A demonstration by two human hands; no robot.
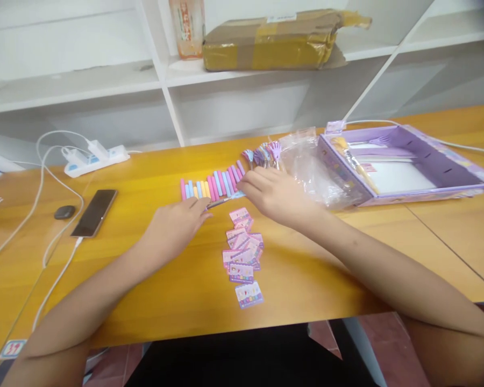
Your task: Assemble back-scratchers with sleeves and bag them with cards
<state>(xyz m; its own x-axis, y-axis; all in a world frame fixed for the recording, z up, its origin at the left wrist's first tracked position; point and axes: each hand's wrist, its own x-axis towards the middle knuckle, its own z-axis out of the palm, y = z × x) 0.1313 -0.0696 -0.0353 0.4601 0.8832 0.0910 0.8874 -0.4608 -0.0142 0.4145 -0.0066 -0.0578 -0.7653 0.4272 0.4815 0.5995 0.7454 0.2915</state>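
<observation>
Between my two hands lies a thin metal rod [218, 202] with a light-blue hand-shaped end, like a small hand pointer. My left hand [179, 223] pinches its left part, the fingertips closed. My right hand [276, 196] has its fingers closed at the blue end [237, 195], partly covering it. Just beyond my hands, a row of short pink, blue, yellow and purple sticks [215, 184] lies side by side. More hand-shaped pointers [262, 154], with purple, blue and pink ends, are bunched behind my right hand. Small printed cards [244, 250] overlap in a loose column nearer me.
A clear plastic bag [306, 161] lies beside an open purple box [407, 185] on the right. At left are a charging phone [94, 213], a small black device [64, 212] and a white power strip [99, 161] with cables. A taped carton [270, 45] sits on the shelf.
</observation>
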